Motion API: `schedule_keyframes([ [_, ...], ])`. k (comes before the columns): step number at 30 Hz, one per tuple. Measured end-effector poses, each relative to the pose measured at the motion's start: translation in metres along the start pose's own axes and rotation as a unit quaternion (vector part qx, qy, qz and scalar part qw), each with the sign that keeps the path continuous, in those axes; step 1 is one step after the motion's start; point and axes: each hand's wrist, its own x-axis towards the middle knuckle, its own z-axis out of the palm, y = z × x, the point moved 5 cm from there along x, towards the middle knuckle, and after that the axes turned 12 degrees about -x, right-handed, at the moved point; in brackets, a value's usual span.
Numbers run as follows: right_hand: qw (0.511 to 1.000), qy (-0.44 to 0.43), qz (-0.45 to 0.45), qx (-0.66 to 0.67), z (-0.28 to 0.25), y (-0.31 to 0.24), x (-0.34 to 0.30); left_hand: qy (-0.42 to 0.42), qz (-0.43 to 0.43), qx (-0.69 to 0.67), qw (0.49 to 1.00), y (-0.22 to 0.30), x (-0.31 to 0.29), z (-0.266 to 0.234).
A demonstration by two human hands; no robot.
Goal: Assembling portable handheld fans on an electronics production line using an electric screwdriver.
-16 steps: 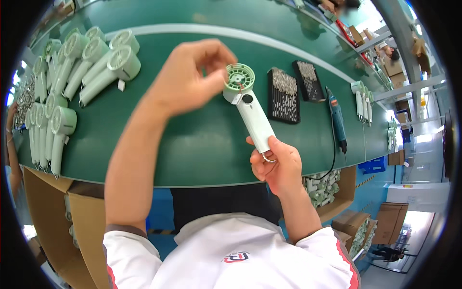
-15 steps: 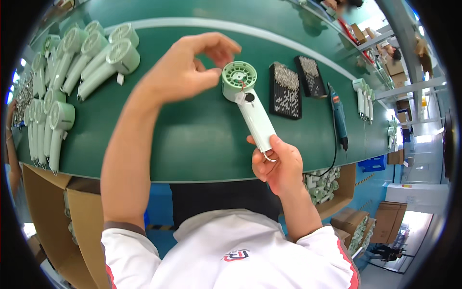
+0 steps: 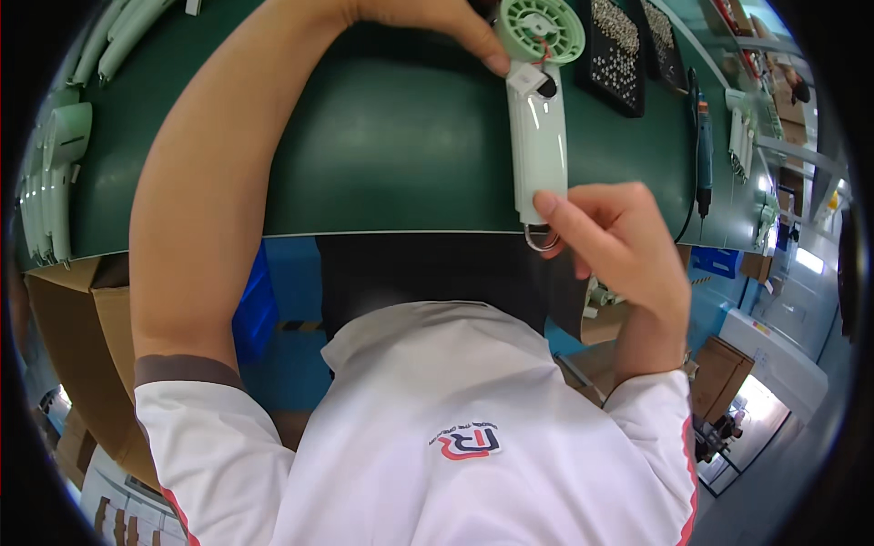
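A pale green handheld fan (image 3: 540,146) stands out over the table, its round slotted head at the upper edge of the picture and its handle pointing toward me. Red wires and a small white connector (image 3: 526,79) show at the neck, beside a dark round hole. My right hand (image 3: 624,241) pinches the lower end of the handle, next to a metal ring (image 3: 541,240) hanging there. The thumb of my left hand (image 3: 446,20) rests at the side of the fan's neck, while its other fingers are cut off by the upper edge.
Right of the fan lie a black tray of small screws (image 3: 614,59), a second such tray (image 3: 663,45) and a blue electric screwdriver (image 3: 704,155). More fan bodies (image 3: 56,173) stand at the left, others (image 3: 742,132) at far right. A cardboard box (image 3: 68,350) sits below the table's left side.
The view has tilted toward my body, so the table sits higher. My left hand has come down from above to touch the fan's neck. The fan now points more straight toward me.
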Motion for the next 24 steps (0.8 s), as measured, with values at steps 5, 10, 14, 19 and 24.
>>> schedule_keyframes([
  [5, 0.993, -0.055, -0.012, -0.106, -0.013, -0.020, 0.013, 0.004, 0.013, -0.002, 1.000, 0.002, -0.007, -0.001],
  [10, 0.933, 0.159, -0.211, -0.243, -0.076, -0.036, 0.007, 0.026, -0.008, 0.091, 0.995, 0.010, -0.002, -0.006],
  [14, 0.763, 0.229, -0.357, -0.488, -0.095, -0.096, 0.035, 0.013, -0.039, 0.065, 0.997, 0.003, -0.005, 0.001],
  [19, 0.748, 0.072, -0.343, -0.564, -0.076, -0.134, 0.051, 0.024, -0.050, 0.068, 0.996, 0.006, -0.007, 0.001],
  [24, 0.737, 0.051, -0.344, -0.579, -0.075, -0.132, 0.067, 0.017, -0.049, 0.086, 0.995, 0.003, -0.001, 0.000],
])
